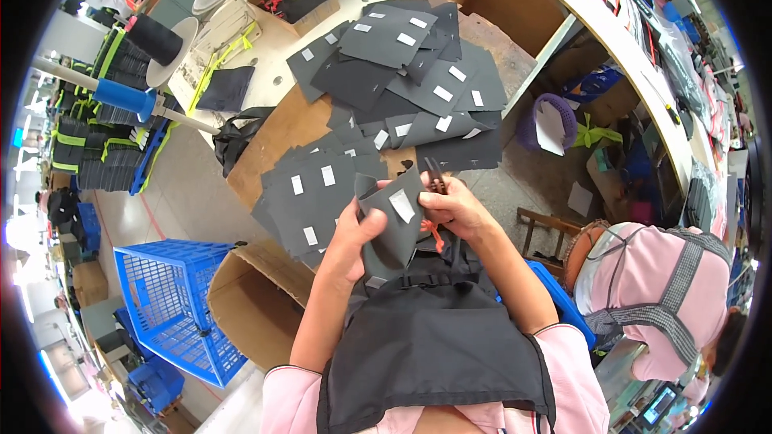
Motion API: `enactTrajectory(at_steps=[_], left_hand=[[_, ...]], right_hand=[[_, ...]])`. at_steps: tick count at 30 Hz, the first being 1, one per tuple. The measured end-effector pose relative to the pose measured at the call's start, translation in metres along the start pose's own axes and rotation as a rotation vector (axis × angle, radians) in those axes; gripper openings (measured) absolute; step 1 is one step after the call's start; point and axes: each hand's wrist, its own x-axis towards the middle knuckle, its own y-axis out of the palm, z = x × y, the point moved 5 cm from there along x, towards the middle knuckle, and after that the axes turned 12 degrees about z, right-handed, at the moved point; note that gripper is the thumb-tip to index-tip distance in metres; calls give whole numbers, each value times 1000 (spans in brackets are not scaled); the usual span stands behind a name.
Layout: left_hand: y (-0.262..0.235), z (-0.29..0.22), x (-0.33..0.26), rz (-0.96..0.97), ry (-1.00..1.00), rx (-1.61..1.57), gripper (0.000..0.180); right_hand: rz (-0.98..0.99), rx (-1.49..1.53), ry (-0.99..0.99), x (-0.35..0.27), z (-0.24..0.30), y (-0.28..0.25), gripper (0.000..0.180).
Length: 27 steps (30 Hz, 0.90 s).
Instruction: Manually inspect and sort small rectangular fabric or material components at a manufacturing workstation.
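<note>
Both hands grip one dark fabric piece between them, left hand pinching its edge, right hand also holding small snips; thin, limp, light, best held at edges.

left grip: the fingers sat behind the folded dark piece; only the thumb showed on its front.
right grip: fingertips curled out of sight; the small tool at 12 o'clock of it was mostly covered, its kind unclear.
orange bit: at 6 o'clock of the right grip, too small to identify.
tabletop: largely buried under the heaps of dark pieces.
cardboard box: its inside lay in shadow, and the forearm covered its right side.
co-worker: at 3 o'clock, bent over; hands hidden.
left rim: stacked goods bent and blurred.
</note>
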Motion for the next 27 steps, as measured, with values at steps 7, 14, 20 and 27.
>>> enactTrajectory(at_steps=[7, 14, 20, 27], left_hand=[[-11, -2, -1, -188, -48, 128, 34], [-7, 0, 0, -147, -113, 175, 30], [-4, -4, 1, -174, -132, 248, 32], [-8, -6, -1, -194, -161, 271, 33]], right_hand=[[-558, -1085, -408, -40, 31, 38, 30], [-384, -1639, -614, -45, 45, 76, 34], [-300, -1758, -637, -34, 49, 76, 34], [-317, -1731, -653, -36, 47, 78, 30]])
